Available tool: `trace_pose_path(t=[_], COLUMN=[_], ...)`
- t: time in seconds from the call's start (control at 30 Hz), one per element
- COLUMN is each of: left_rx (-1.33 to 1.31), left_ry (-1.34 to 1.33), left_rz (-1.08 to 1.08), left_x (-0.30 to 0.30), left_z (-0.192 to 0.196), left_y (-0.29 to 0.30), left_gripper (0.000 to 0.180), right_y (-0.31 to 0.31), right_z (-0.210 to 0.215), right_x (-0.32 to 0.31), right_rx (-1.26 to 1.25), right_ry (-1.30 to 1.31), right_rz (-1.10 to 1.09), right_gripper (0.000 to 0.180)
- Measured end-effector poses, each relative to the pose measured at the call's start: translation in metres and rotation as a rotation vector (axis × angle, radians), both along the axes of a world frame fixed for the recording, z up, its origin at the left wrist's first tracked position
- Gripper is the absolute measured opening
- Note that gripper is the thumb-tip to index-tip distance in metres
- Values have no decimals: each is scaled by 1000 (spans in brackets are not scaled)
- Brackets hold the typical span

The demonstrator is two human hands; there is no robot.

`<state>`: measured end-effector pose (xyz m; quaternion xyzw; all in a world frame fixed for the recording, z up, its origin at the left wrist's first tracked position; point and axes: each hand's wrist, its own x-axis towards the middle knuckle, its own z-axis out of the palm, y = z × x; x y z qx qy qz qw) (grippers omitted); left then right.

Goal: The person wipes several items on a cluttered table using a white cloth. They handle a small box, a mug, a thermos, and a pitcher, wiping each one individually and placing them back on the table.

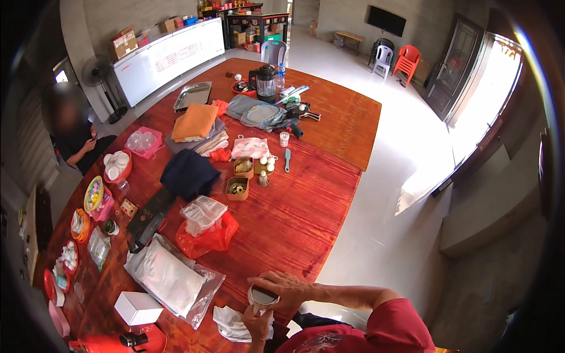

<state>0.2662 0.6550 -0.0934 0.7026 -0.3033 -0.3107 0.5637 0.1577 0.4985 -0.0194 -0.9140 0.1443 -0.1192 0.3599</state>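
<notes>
At the near edge of the red-brown table I hold a small round cup (264, 296) with a pale rim and a dark inside. My left hand (257, 322) closes around its near side. From the far right, my right hand (283, 286) curls its fingers over the rim and side. Just left of my left hand lies a crumpled white cloth or thin bag (231, 323). Farther left is a clear plastic bag (170, 276) with folded white fabric inside. What the cup contains, beyond its dark look, I cannot make out.
A white box (138, 308) and a red thermos (153, 340) stand at lower left. A red plastic bag (209, 235) carries clear containers. Folded cloths, baskets, rackets (261, 115) and a blender (265, 82) crowd the table's far half. A person (79, 132) sits at the left.
</notes>
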Motion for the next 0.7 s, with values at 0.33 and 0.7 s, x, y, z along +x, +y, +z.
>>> trace_pose_path(t=[0.33, 0.7], left_rx=[16, 199], left_ry=[138, -365], left_rz=[111, 283], left_x=[-11, 39], left_z=[10, -29], left_y=[-12, 44], left_gripper=[21, 58], right_y=[-2, -4], right_z=[-64, -93], right_x=[15, 82], right_rx=[735, 749], right_ry=[-123, -188], right_rz=[-44, -296], right_gripper=[96, 72])
